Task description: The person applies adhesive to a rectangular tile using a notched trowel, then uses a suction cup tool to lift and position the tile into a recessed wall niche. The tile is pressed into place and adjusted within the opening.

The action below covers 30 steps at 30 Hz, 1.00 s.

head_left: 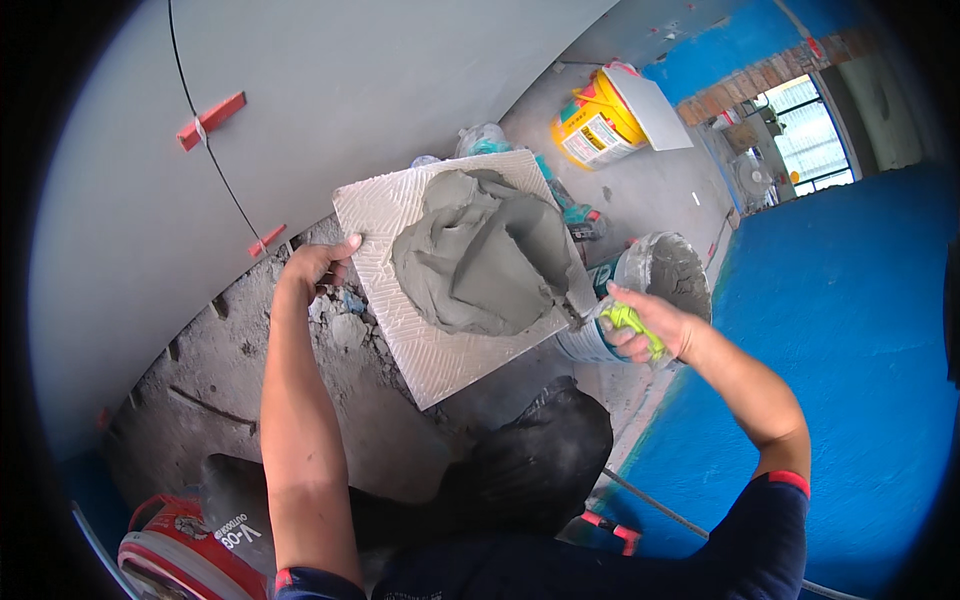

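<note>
A square pale tile [385,262], its ridged back facing up, is tilted in front of me. A thick heap of wet grey mortar [480,255] covers much of it, with a smooth scooped face toward the right. My left hand [318,268] grips the tile's left edge, thumb on top and fingers beneath. At the tile's right corner my right hand [655,325] is closed round the lime-green handle of a trowel [630,322]; most of its blade cannot be made out against the mortar. Just behind that hand stands a bucket [680,275] with grey mortar inside.
A large grey panel [300,80] with red spacers [212,120] rises at the left, rubble [350,330] along its foot. Beyond the tile are a teal power tool [580,215] and a yellow bucket [600,125]. A blue wall [830,300] stands right; a red bucket [185,545] sits lower left.
</note>
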Each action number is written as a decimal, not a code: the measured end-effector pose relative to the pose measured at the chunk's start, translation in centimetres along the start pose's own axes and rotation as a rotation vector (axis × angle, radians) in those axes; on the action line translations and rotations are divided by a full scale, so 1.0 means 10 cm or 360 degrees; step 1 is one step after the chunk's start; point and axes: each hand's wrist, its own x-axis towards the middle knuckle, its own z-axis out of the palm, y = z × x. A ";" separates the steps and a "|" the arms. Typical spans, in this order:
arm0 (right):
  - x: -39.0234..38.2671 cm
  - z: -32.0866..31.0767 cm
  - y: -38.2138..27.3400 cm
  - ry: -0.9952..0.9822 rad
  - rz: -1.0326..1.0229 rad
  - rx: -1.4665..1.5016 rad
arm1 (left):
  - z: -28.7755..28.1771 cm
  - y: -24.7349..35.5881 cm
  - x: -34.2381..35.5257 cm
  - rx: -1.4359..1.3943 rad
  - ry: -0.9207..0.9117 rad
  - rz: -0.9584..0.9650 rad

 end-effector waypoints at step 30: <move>1.32 -0.15 2.58 0.1235 -0.1283 -0.0427 | 0.02 0.09 -0.04 0.0157 0.0033 0.0101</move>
